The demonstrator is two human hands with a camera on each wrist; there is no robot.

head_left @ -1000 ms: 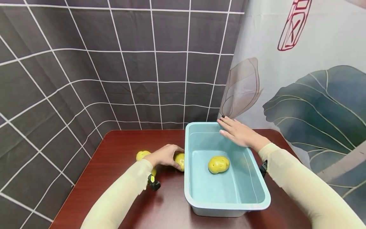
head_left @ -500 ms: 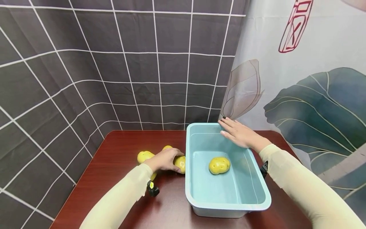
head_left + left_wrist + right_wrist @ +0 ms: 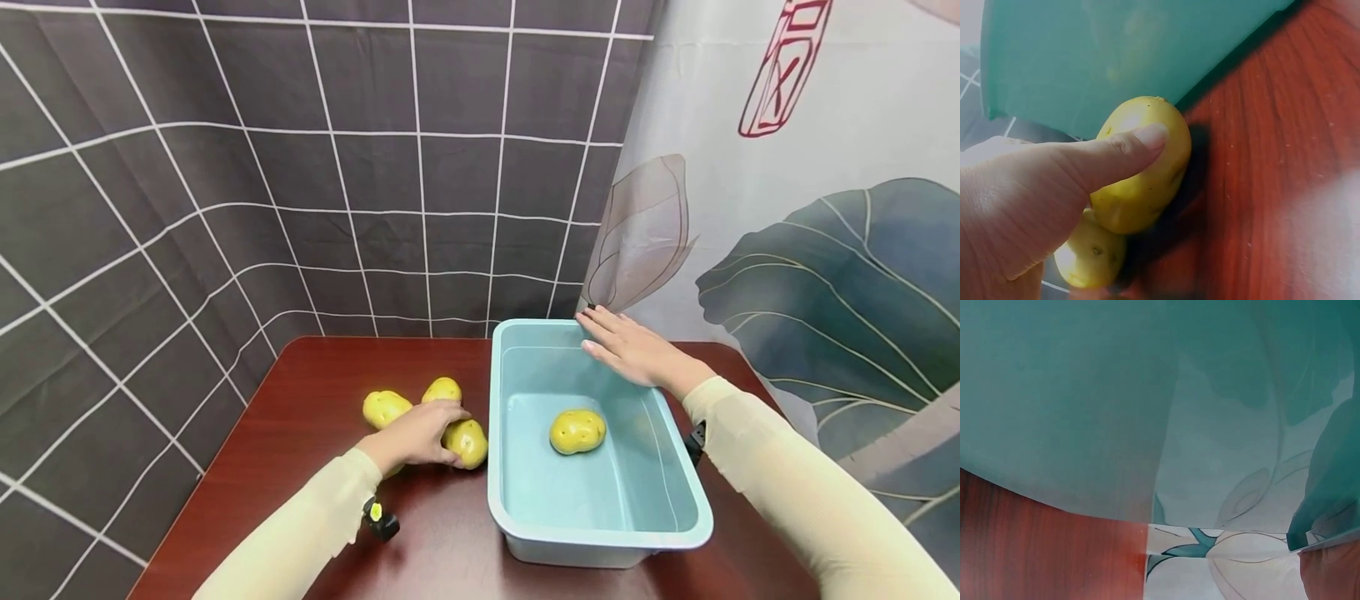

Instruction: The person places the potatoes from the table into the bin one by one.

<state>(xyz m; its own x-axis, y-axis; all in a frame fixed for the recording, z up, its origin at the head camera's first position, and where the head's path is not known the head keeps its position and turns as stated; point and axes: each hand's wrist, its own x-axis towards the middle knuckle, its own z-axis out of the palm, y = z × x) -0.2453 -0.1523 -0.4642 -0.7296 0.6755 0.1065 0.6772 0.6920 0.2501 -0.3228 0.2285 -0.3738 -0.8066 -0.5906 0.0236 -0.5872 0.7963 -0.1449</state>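
My left hand (image 3: 422,433) grips a yellow potato (image 3: 469,444) just left of the light blue plastic tub (image 3: 492,467). In the left wrist view the thumb (image 3: 1125,150) lies across this potato, and the other fingers are hidden behind it. Close by are two more potatoes, one beyond the fingers (image 3: 442,389) and one left of the hand (image 3: 386,408). Part of another yellow shape shows under the wrist. Inside the tub, one potato (image 3: 577,432) lies on the floor. My right hand (image 3: 633,348) rests with fairly straight fingers over the tub's far right rim.
The dark red wooden table (image 3: 315,375) carries everything. A grey curtain with white grid lines (image 3: 375,167) hangs behind and to the left. On the right is a white curtain with a leaf print (image 3: 825,275). The tub's wall (image 3: 1085,394) fills most of the right wrist view.
My left hand and the potato in it have shifted slightly toward me, uncovering more of the potatoes behind. The right hand stays on the tub's rim.
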